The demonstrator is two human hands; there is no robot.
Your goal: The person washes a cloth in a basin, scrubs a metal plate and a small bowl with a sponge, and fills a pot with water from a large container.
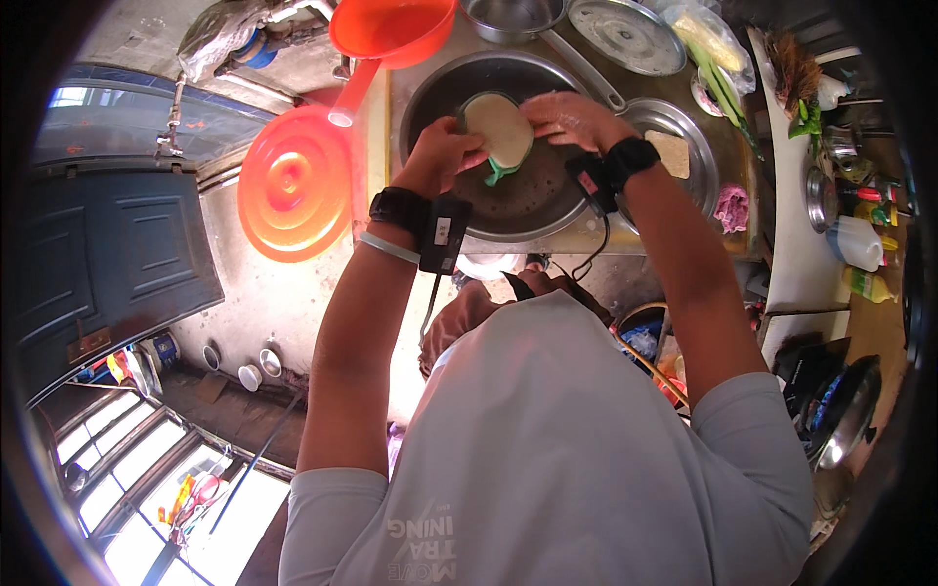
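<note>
An oval, pale scrubbing pad (497,130) with green edging and a green loop at its lower end is held over a wide metal basin (527,212). My left hand (448,150) pinches the pad's left side, its thumb on the pale face. At the opposite edge, the fingers of my right hand (575,121) grip the pad; they look slightly blurred. The basin's dark bottom shows small spots, perhaps drops. Each wrist bears a black strap with a small cabled box.
Right of the basin lies a metal tray (703,157) with a tan flat piece (668,154) on it, near a pink cloth (731,208). A saucepan (513,18), a metal lid (626,35) and an orange dipper (392,33) stand behind. An orange lid (293,183) is at left.
</note>
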